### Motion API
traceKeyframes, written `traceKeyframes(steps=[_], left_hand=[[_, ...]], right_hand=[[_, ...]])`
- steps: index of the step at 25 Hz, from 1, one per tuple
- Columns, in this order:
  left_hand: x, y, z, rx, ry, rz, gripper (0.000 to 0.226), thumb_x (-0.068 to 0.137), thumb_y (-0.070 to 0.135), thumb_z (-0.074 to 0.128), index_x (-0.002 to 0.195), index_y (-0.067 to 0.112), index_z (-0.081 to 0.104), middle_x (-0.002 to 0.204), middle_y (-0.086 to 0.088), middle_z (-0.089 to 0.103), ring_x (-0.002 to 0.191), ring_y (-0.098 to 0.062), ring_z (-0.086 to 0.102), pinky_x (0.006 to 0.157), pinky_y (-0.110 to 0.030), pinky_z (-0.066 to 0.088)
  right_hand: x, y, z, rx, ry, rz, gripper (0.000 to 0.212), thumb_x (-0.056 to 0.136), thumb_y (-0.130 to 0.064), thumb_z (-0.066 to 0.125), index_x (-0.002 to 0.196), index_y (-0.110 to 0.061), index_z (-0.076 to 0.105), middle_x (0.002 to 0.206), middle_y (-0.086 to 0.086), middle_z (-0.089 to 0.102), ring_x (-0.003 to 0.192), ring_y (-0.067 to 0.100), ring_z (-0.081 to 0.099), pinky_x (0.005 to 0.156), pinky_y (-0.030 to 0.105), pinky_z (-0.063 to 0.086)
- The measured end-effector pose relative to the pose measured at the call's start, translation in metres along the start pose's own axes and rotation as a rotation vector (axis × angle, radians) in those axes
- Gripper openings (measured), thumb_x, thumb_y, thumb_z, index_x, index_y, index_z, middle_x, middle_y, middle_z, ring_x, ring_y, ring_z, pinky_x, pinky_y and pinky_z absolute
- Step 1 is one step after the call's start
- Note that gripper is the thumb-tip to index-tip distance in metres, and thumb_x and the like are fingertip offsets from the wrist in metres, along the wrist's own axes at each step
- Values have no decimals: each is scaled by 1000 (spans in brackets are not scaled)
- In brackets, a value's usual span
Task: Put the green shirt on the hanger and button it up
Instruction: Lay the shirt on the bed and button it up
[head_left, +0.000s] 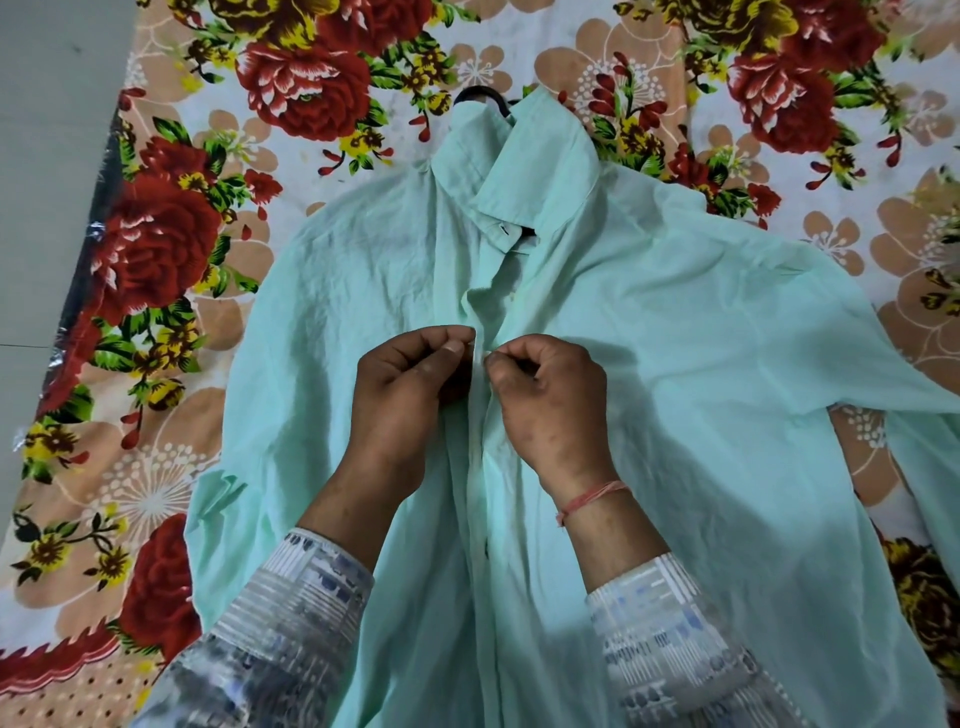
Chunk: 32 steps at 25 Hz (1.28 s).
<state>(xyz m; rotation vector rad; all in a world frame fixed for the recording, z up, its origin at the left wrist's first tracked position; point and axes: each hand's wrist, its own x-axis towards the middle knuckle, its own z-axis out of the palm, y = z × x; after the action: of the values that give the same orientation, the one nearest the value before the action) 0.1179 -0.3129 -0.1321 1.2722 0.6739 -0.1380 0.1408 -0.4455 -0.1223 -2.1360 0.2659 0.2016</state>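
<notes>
Head view: our left hand (410, 384) and right hand (550, 395) meet at the placket of the green shirt (675, 364), fingers (457, 349) pinched on its edges. It lies front-up on a floral bedsheet (171, 260), the black hanger (480, 93) hook above the collar.

The green shirt (649, 364) is thin, matt, creased woven cloth. Under it lies a floral bedsheet (171, 218), soft matt printed fabric. At twelve o'clock the hanger (480, 93) hook looks like smooth black plastic. At nine o'clock, a crinkled glossy plastic strip (85, 275) edges the sheet.
</notes>
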Motion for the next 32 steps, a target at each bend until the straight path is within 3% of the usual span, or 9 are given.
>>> traceKeyframes(steps=[6, 10, 13, 17, 20, 23, 26, 29, 32], left_hand=[[3, 0, 3, -42, 13, -19, 24, 86, -8, 80, 106, 5, 79, 91, -11, 79, 85, -22, 76, 90, -35, 64], [0, 0, 6, 3, 11, -10, 26, 83, -10, 82, 105, 4, 79, 84, -4, 81, 81, -15, 78, 82, -26, 63], [-1, -6, 10, 126, 77, 78, 24, 82, -3, 86, 100, 12, 82, 87, -2, 83, 84, -17, 79, 84, -31, 65], [-2, -12, 8, 183, 124, 116, 24, 82, 2, 89, 99, 18, 83, 92, -2, 84, 90, -15, 80, 89, -32, 65], [-3, -10, 6, 151, 92, 93, 24, 84, -1, 87, 102, 14, 83, 91, -2, 84, 90, -15, 80, 89, -30, 64], [2, -8, 5, 135, 68, 23, 22, 89, -4, 80, 106, 11, 82, 94, -5, 85, 92, -20, 82, 90, -35, 66], [7, -2, 8, 426, 186, 105, 27, 88, 2, 77, 104, 23, 83, 93, 8, 84, 90, -4, 79, 91, -31, 64], [11, 16, 19, 560, 292, 254, 26, 86, 8, 76, 102, 27, 81, 92, 18, 79, 88, 6, 73, 86, -19, 57], [24, 37, 34, 559, 254, 301, 21, 88, 12, 79, 100, 30, 80, 88, 20, 77, 86, 7, 73, 84, -17, 57]], right_hand=[[8, 2, 0, 104, -120, 97, 19, 91, -18, 67, 73, -13, 71, 51, -12, 54, 50, 6, 46, 58, 27, 43], [5, 5, -2, 50, -171, 69, 24, 97, -12, 60, 76, -15, 71, 57, -10, 55, 54, 7, 46, 57, 22, 41], [-1, 7, -1, 95, -161, 52, 34, 92, -9, 58, 60, -15, 49, 51, -7, 36, 53, 11, 33, 52, 28, 31], [-2, 8, 7, 68, -62, 39, 23, 94, -25, 69, 76, -12, 74, 59, 2, 65, 58, 17, 58, 60, 32, 50], [-1, 7, 9, 19, -21, 35, 25, 96, -21, 67, 72, -17, 69, 56, -7, 58, 58, 9, 55, 60, 28, 46], [-1, 12, 12, -8, -22, -7, 24, 98, -23, 61, 76, -13, 64, 64, -3, 60, 67, 22, 59, 66, 40, 52], [-6, 12, 14, -158, -43, -201, 21, 89, -24, 54, 70, -16, 56, 67, 3, 61, 73, 32, 59, 71, 43, 51], [1, 3, 8, -271, -88, -251, 25, 86, -27, 48, 80, -18, 70, 79, 6, 67, 85, 30, 64, 78, 40, 54], [27, -6, 0, -185, 66, -222, 26, 84, -17, 54, 90, -15, 79, 85, 6, 77, 85, 27, 72, 81, 40, 59]])
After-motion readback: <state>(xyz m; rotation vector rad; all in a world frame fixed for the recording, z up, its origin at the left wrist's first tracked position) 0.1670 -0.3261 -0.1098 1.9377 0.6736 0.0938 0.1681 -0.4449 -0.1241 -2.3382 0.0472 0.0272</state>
